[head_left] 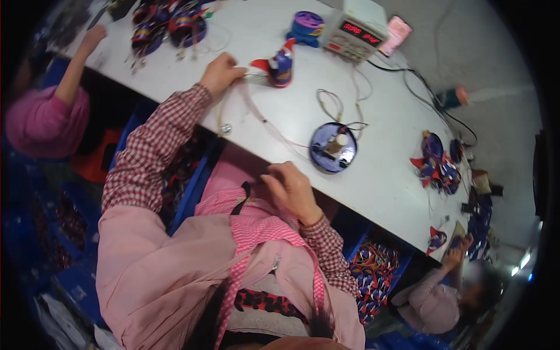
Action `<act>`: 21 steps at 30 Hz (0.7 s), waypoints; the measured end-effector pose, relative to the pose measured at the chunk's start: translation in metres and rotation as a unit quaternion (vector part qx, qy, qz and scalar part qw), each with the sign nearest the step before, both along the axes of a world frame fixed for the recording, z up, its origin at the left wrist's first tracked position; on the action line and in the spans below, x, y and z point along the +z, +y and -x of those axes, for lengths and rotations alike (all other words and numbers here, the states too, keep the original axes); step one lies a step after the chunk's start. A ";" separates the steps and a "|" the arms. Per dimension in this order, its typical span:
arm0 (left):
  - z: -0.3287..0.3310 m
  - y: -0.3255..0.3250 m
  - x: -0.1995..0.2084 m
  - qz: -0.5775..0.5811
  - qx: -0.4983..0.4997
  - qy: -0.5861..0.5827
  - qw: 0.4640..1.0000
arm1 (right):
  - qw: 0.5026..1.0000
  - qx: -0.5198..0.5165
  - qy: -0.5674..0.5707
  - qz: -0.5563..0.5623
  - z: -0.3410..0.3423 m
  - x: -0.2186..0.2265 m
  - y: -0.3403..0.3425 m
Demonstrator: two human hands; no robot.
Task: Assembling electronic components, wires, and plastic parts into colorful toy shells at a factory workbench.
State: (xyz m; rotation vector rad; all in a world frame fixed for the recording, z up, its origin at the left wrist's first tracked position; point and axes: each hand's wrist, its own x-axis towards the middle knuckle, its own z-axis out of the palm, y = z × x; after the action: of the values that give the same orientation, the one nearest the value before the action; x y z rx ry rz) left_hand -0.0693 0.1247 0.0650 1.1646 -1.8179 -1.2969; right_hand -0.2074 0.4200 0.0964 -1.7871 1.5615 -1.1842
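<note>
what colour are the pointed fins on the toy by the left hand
The fins are red, best seen in the head view.

Left hand [221, 73]: fingertips pinched on thin pale wires [265, 121], just left of a blue-and-red finned plastic toy [282, 65]. Right hand [293, 191]: loosely curled, palm hidden; round purple plastic housing [321, 140] beyond it, rightward, on white table [379, 175].

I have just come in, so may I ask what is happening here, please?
At a white table, a person's left hand seems to pinch thin wires beside a blue-and-red figure. The right hand is loosely curled in front of the table edge, with nothing visibly held. A round purple unit with exposed parts lies on the table; a power supply with a lit display stands beyond.
</note>
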 end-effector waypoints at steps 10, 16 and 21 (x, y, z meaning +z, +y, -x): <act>0.001 0.001 0.027 0.013 -0.074 -0.135 0.988 | 0.999 -0.041 0.016 -0.032 -0.005 0.017 -0.014; 0.006 -0.002 0.025 0.026 -0.041 -0.121 0.991 | 0.998 -0.044 0.034 -0.011 -0.019 0.011 -0.048; 0.009 0.003 0.018 0.020 0.004 -0.100 0.995 | 0.991 -0.029 0.120 0.058 -0.047 -0.002 -0.092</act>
State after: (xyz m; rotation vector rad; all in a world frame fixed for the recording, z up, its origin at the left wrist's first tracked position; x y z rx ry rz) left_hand -0.0785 0.1273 0.0831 1.3185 -1.9703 -1.1690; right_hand -0.1608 0.3280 0.0942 -2.0352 1.7198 -1.1415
